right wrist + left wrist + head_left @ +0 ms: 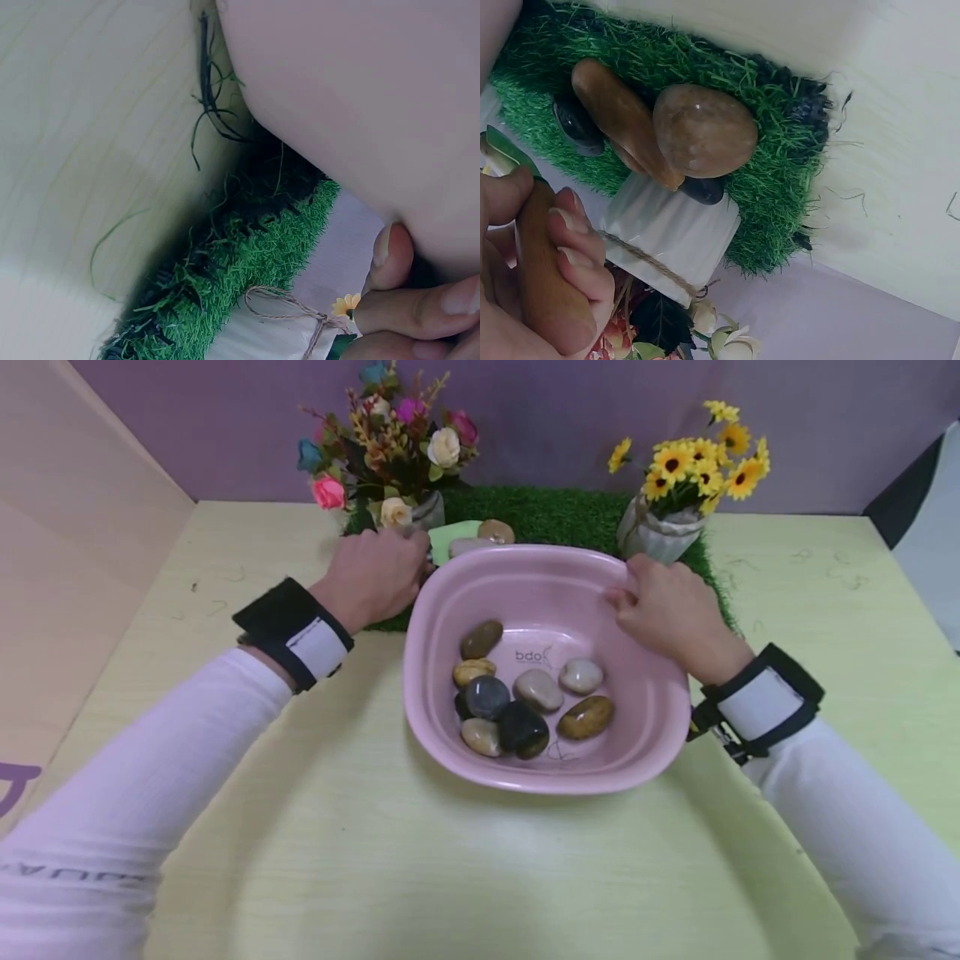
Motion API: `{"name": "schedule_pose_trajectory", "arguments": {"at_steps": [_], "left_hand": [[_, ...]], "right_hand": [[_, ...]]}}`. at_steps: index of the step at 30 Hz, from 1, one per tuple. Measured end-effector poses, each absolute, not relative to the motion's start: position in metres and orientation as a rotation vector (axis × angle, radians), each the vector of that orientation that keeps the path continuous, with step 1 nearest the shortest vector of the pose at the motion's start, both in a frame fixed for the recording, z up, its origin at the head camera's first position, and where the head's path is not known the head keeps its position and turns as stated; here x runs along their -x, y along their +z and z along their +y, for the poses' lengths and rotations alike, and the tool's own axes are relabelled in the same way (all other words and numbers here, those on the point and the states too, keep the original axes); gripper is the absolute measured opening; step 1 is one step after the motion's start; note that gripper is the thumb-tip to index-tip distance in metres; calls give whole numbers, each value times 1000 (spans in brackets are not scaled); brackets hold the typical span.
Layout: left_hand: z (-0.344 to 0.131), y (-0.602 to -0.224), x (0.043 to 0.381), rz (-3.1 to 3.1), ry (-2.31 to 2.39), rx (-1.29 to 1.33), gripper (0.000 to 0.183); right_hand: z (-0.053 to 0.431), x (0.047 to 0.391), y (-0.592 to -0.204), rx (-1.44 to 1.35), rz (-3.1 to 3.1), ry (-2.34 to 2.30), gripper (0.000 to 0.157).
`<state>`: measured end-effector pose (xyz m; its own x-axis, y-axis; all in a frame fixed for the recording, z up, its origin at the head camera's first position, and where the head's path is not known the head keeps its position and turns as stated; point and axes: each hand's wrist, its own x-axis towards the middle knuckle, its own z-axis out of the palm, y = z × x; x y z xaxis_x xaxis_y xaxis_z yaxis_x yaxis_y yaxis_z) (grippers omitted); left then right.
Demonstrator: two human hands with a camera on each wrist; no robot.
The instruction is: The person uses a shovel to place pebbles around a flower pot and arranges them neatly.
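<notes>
My left hand (pixel 378 575) grips a wooden-handled trowel (pixel 551 270) with a green blade, which shows beyond the fist at the far left of the basin. At the far right corner, my right hand (pixel 671 610) holds the rim of a pink plastic basin (pixel 652 727), fingers over the edge. In the basin lie several polished stones: a grey-white one (pixel 538 691), a black one (pixel 523 729), a dark grey one (pixel 487 697) and a brown one (pixel 587 718) among them. The basin's near side stands over the wooden table.
Green artificial turf (pixel 555 514) lies behind the basin. More stones sit on it by the left hand, including a round brown one (pixel 705 131). A pot of mixed flowers (pixel 397 452) stands back left, a pot of yellow flowers (pixel 663 531) back right, before a purple wall.
</notes>
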<state>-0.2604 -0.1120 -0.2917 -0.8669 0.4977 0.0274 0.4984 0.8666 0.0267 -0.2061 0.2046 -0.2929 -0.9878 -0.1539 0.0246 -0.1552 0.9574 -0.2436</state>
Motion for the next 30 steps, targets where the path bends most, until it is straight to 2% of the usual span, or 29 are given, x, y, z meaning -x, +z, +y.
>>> {"name": "schedule_pose_trajectory", "arguments": {"at_steps": [21,30], "left_hand": [[-112,-304,265,-3044,8,956,27],[-112,-296,265,-3096,38,892,27]], "right_hand": [[204,207,-294,-251,-3096,381,32],[204,207,-293,-248,-3101,379,32]]}}
